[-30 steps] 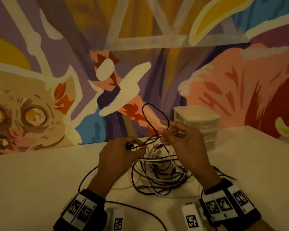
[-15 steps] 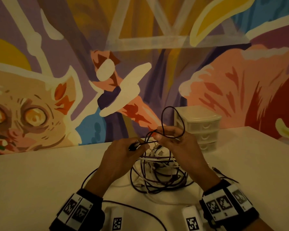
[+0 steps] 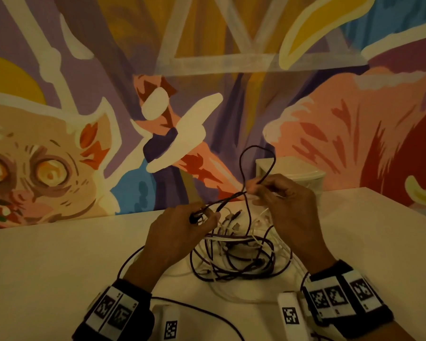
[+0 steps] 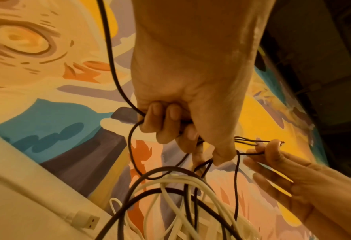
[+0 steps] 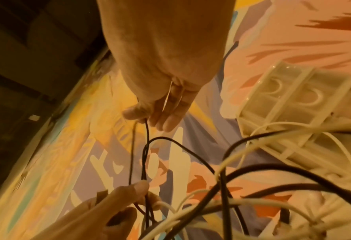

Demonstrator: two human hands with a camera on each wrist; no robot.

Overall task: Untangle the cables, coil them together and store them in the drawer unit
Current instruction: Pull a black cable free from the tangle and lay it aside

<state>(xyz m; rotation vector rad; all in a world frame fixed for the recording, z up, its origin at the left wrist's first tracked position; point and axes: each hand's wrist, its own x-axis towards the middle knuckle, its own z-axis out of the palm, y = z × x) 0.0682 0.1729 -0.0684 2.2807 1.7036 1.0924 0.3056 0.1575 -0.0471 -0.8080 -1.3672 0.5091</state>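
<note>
- Left hand pinches the dark cable at its plug end; right hand pinches its raised loop, both above the cable tangle on the bench.
- Risk (a judgement): pulling the loop could cinch the tangle tighter.
- Only the right wrist view shows the drawer unit fronts, beyond the tangle; drawers look closed.

Two hands, one cable tangle, one drawer unit.
</note>
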